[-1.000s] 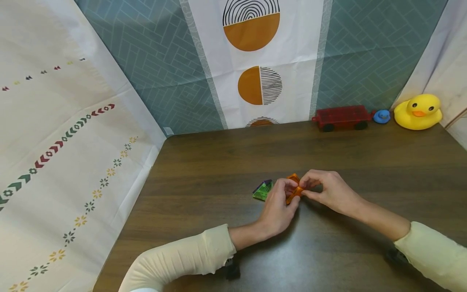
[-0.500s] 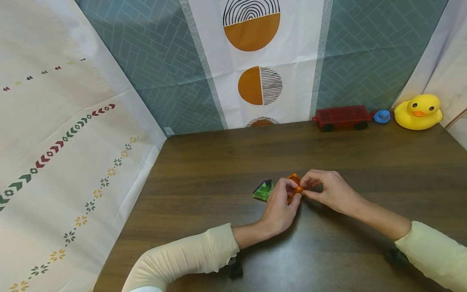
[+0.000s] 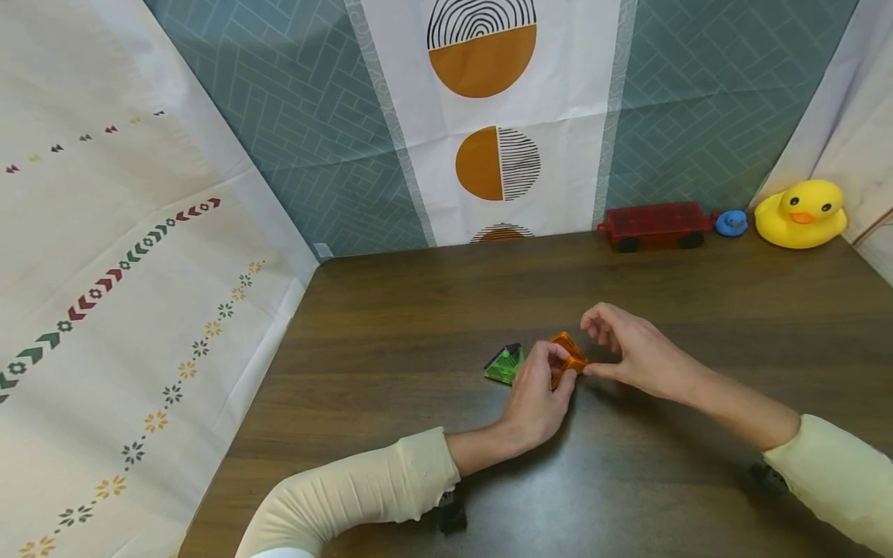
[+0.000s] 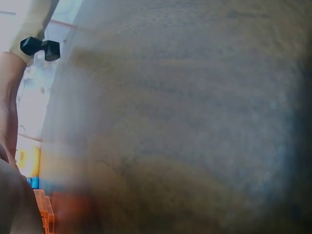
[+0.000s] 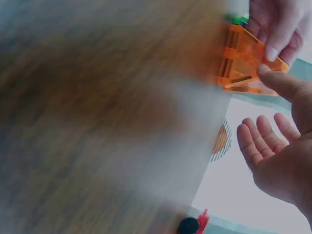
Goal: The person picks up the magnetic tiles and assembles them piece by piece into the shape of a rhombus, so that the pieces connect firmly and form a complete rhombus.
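Translucent orange magnetic tiles (image 3: 574, 362) stand joined on the wooden table, several edges visible in the right wrist view as a box-like orange shape (image 5: 243, 58). My left hand (image 3: 536, 399) pinches them from the left between thumb and fingers. On their right side is my right hand (image 3: 642, 353), its fingers spread away and the thumb tip at the orange edge. Left of them lies a green translucent tile piece (image 3: 501, 367) with a purple edge, partly hidden behind the left hand. In the left wrist view only a sliver of orange tile (image 4: 45, 210) shows.
At the table's back right stand a red wheeled wagon (image 3: 656, 225), a small blue duck (image 3: 731, 223) and a large yellow duck (image 3: 801, 215). Hanging cloths border the table's back and left side. Both forearms lie over the table (image 3: 391, 310).
My right hand has let go of the orange tiles; its fingers have lifted and spread, and the hand has shifted slightly up and right. The left hand keeps its hold.
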Motion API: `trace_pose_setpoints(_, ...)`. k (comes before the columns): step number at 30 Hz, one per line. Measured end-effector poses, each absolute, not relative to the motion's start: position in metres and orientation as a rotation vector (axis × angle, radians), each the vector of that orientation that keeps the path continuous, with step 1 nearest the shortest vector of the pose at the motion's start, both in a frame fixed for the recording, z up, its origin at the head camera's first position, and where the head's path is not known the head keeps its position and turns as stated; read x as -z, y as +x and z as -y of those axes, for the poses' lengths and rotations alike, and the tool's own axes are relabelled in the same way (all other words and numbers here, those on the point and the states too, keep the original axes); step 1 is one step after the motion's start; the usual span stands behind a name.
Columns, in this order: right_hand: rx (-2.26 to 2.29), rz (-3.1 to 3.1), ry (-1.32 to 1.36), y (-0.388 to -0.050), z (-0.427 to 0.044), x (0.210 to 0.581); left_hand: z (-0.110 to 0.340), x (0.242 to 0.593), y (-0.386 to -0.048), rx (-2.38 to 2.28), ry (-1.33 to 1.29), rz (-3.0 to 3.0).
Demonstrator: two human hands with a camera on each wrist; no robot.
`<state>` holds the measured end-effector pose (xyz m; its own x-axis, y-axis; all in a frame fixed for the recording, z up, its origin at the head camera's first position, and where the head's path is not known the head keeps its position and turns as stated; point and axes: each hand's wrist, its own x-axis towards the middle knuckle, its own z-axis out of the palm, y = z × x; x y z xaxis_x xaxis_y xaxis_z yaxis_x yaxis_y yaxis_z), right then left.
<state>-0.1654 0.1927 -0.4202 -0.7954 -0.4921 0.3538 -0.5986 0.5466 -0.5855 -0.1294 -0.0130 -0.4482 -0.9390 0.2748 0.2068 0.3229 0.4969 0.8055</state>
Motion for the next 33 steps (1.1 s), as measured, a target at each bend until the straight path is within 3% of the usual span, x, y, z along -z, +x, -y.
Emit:
trace_pose_setpoints(17,-1.692,2.652,1.29,-0.189,-0.193,0.434,0.013,0.448,-0.129,1.438,-0.544,2.686)
trace_pose_setpoints(33,-1.915,2.619,1.324,-0.195,-0.192,0.447,0.013,0.449,-0.13,1.47,-0.518,2.692)
